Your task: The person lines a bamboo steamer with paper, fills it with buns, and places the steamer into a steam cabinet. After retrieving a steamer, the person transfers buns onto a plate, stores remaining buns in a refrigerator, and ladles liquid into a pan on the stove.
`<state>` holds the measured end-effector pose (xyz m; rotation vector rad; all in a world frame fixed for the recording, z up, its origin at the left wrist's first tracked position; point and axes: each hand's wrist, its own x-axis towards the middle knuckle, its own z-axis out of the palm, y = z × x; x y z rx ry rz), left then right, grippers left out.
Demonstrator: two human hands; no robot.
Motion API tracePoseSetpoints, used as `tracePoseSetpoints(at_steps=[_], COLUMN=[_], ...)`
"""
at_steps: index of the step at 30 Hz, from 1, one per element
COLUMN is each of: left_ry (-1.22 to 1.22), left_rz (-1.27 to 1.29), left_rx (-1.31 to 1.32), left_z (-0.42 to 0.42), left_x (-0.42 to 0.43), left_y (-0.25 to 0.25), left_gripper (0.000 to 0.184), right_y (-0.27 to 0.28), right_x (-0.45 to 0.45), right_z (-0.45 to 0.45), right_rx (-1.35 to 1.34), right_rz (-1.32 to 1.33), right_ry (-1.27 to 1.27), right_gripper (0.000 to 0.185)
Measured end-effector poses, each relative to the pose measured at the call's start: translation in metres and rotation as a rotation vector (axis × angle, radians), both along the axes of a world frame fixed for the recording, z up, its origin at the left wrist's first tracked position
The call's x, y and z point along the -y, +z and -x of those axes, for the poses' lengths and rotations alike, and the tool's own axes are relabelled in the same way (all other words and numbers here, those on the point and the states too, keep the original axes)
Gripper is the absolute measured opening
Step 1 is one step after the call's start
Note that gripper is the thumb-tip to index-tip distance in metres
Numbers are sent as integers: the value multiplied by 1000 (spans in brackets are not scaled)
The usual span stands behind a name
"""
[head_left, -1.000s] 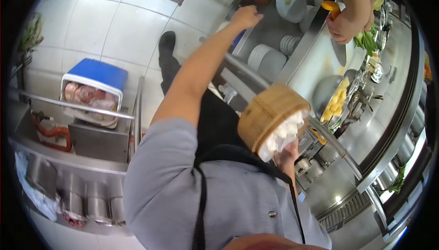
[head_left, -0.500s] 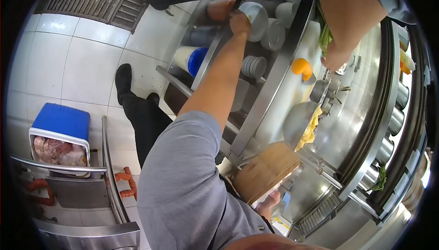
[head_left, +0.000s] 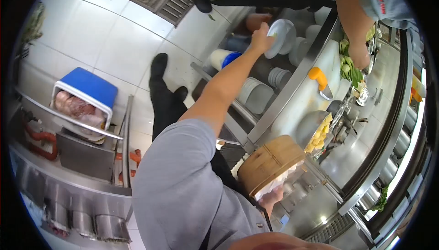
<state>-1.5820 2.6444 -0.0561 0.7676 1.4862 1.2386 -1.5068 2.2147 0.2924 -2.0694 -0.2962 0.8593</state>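
My left hand (head_left: 261, 39) reaches down to the shelf under the counter, with its fingers closed on the edge of a white plate (head_left: 275, 44). The plate is tilted, and more white dishes (head_left: 299, 49) stand behind it. A stack of small white bowls (head_left: 279, 77) and larger white dishes (head_left: 256, 95) sit nearer to my forearm. My right hand (head_left: 273, 196) grips the lower rim of a round bamboo steamer (head_left: 270, 161), held on its side near my chest. White material shows at the steamer's far face; I cannot tell what it is.
A co-worker's hand (head_left: 360, 57) is on leafy greens (head_left: 350, 69) on the counter. An orange-handled blade (head_left: 318, 77) lies near a metal bowl (head_left: 311, 126) with yellow pieces (head_left: 318, 135). A blue-and-white cooler (head_left: 89, 90) with meat stands at left.
The view has swung, showing more of the left side. The plate in my left hand is tilted more steeply. The co-worker's hand sits farther over the greens, and the steamer stays in my right hand.
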Motion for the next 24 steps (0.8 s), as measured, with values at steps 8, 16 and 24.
tracePoseSetpoints(at_steps=[8,16,24], left_ry=[-366,185,491], left_rz=[-525,11,-30], left_rx=[-821,-524,290], left_z=[297,490,536], left_x=[134,156,88], left_y=[61,235,261], left_gripper=[41,32,33], right_y=[4,-27,-16], right_x=[-120,-271,-448], right_z=[86,214,371], right_rx=[-489,-689,22], right_rz=[-162,-278,-225], right_ry=[539,865,1694], right_gripper=[67,42,49])
